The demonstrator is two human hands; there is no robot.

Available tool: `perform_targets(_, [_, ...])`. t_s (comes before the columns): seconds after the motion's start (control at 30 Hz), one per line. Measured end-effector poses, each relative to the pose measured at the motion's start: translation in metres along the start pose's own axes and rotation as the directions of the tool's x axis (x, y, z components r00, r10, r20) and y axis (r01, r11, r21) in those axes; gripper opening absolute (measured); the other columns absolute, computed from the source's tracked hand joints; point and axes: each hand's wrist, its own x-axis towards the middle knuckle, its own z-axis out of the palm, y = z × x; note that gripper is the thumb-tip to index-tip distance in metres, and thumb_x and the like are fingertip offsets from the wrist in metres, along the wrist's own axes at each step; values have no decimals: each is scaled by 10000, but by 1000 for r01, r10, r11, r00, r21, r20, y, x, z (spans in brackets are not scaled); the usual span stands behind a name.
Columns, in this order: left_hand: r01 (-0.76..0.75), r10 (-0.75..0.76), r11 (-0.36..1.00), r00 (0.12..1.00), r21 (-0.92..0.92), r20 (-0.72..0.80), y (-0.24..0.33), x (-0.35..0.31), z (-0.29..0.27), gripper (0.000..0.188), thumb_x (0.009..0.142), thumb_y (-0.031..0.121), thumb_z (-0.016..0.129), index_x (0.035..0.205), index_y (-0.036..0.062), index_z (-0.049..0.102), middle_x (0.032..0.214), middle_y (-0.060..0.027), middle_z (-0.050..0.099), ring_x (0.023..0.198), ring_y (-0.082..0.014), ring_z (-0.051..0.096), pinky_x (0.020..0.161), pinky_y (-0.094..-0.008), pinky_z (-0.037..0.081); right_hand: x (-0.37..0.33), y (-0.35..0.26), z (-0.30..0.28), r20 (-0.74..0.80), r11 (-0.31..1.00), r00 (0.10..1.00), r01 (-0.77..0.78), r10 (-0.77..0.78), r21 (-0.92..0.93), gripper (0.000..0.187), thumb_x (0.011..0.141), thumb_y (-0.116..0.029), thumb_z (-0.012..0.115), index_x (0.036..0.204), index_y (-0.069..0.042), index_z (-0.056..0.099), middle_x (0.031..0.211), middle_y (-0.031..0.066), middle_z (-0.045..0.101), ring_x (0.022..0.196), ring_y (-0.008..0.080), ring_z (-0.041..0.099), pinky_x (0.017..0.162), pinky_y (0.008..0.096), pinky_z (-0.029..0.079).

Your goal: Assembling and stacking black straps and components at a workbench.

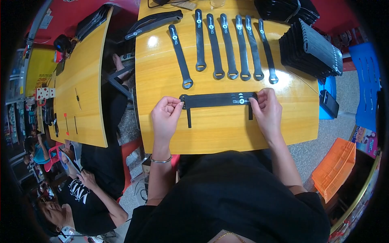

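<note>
A flat black strap (pixel 212 100), with pale print near its right end, lies crosswise in front of me on the yellow wooden table (pixel 227 129). My left hand (pixel 166 115) pinches its slotted left end between thumb and fingers. At the other end, my right hand (pixel 266 111) has thumb and fingers closed on the strap. Two narrow black strips, one by the left end (pixel 189 117) and one by the right (pixel 250 111), stick out toward me from under it. Beyond, several black straps (pixel 231 48) with slotted near ends lie side by side, pointing away.
Thick stacks of black straps (pixel 312 48) stand at the table's far right. A black strap bundle (pixel 156 22) lies far left. An orange crate (pixel 334 168) and a blue plastic piece (pixel 366 81) are to the right. Leftward, another person (pixel 89 198) sits by a second table (pixel 87 89).
</note>
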Motion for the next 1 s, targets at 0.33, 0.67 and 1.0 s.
perform_targets(0.33, [-30,30,1000,999,4,-29,-2,-2,0,55,837,-49,623,845,-31,572,694,16,545,559,-1,471,482,-148,341,1,8,-2,-25,997,999,36,-34,69,209,813,-42,681,903,-26,493,709,32,514,546,95,498,502,226,448])
perform_targets(0.67, [-389,479,646,877,657,48,32,-30,6,158,844,21,589,995,-11,624,1027,-111,620,920,-238,608,794,-340,483,-19,10,-18,22,921,921,388,-388,-36,375,814,-29,638,1169,-7,517,1001,93,605,860,192,594,737,291,485])
perform_targets(1.0, [-586,236,370,810,721,537,27,-36,50,736,814,416,634,1385,31,375,1476,-209,262,1386,-353,214,1107,-507,182,-42,-8,3,458,654,796,595,-396,-468,802,822,-545,535,1385,-2,354,1469,140,318,1384,275,258,1121,520,105])
